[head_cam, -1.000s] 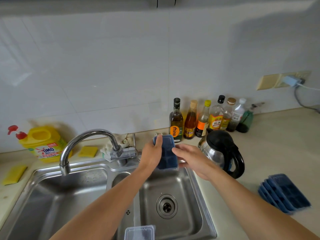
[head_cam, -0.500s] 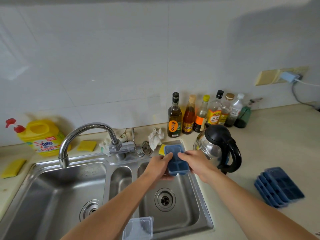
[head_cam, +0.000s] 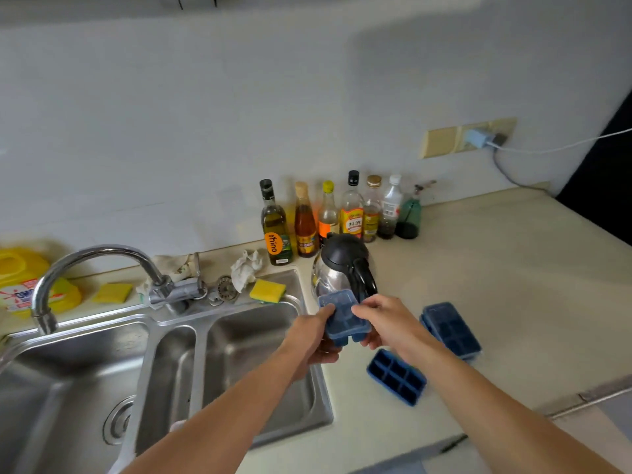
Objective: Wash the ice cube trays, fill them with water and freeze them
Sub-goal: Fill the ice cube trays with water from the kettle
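A blue ice cube tray is held level in the air just right of the sink's right rim, in front of the kettle. My left hand grips its left side with fingers curled under it. My right hand pinches its right side. On the counter below lies a single blue ice cube tray, cells up. Behind it is a stack of blue trays. The tap stands over the left basin; no water is seen running.
The steel sink has several basins. A steel kettle with a black handle stands behind my hands. Several bottles line the wall. A yellow sponge, a rag and a yellow detergent jug sit by the tap.
Both hands have carried the tray from over the right basin to the right, past the sink rim and above the counter. The view has turned right, and a single tray on the counter now shows.
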Motion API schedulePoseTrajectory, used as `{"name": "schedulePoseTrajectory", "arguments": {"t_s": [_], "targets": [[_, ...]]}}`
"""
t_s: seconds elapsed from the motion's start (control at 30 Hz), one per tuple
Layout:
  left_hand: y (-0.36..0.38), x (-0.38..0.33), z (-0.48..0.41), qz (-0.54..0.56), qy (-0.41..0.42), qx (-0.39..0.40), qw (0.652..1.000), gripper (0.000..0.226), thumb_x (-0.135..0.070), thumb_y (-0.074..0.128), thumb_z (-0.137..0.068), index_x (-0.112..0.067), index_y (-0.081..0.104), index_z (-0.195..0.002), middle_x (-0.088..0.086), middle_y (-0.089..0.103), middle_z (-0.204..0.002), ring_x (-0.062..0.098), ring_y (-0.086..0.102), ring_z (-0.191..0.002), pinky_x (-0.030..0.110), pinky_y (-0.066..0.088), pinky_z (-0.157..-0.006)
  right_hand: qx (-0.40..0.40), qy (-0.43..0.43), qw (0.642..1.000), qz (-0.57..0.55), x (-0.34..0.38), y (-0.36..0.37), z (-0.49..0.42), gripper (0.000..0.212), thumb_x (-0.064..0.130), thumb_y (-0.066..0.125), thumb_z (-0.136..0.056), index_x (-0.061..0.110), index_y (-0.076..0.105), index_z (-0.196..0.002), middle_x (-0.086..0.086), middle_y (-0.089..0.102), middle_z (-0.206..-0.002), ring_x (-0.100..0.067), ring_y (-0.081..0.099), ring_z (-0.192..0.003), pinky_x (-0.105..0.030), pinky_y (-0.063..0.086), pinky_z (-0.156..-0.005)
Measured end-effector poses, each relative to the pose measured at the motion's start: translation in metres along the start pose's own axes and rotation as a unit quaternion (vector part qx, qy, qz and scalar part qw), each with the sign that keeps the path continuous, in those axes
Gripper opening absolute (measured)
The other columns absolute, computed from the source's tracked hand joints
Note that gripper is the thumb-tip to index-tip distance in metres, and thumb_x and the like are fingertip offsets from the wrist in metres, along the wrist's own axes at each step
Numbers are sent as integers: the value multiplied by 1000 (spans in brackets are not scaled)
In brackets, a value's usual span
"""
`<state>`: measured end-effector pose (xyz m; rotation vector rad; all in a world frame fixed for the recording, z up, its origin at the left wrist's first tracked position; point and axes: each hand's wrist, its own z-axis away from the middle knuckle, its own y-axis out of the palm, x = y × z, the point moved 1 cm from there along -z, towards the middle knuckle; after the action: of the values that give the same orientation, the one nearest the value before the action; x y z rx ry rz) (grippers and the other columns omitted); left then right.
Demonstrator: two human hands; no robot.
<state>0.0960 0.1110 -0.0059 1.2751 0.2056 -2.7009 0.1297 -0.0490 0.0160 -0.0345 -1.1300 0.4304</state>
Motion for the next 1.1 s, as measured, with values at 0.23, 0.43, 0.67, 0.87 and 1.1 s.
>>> {"name": "schedulePoseTrajectory", "arguments": {"t_s": [0.23,0.43,0.67,0.87,1.1], "targets": [[115,-3,17,-28,69,92,993,38,-44,57,-100,-9,66,-112,10,74,-90,20,75,-69,32,61,-62,-92,3,996,8,-51,-118,20,14,20,64,-99,7,66,-104,-12,73,-84,-20,70,-54,-28,50,-47],[181,2,27,-80,124,79,986,20,-21,56,-103,-13,64,-118,9,75,-100,21,76,-82,33,63,-71,-128,-15,990,55,-79,-170,19,7,16,62,-98,10,65,-101,-14,71,-97,-25,71,-76,-30,59,-57],[204,4,20,-115,98,47,987,15,-9,53,-100,-15,63,-111,5,72,-81,9,68,-63,21,54,-54,-93,-40,975,196,-93,-187,5,17,10,61,-91,11,70,-105,-4,72,-96,-24,68,-90,-30,49,-74],[207,10,13,-106,87,32,990,23,-2,53,-100,-7,61,-121,9,72,-80,11,68,-59,21,54,-52,-77,-61,967,234,-102,-183,-5,16,2,58,-89,8,69,-98,-5,70,-92,-23,63,-84,-27,42,-65],[205,16,8,-101,104,24,989,30,-3,52,-100,-8,59,-129,6,72,-80,7,69,-58,22,55,-54,-76,-81,962,248,-106,-182,-8,8,6,59,-92,13,62,-92,1,65,-87,-18,59,-78,-13,34,-54]]}}
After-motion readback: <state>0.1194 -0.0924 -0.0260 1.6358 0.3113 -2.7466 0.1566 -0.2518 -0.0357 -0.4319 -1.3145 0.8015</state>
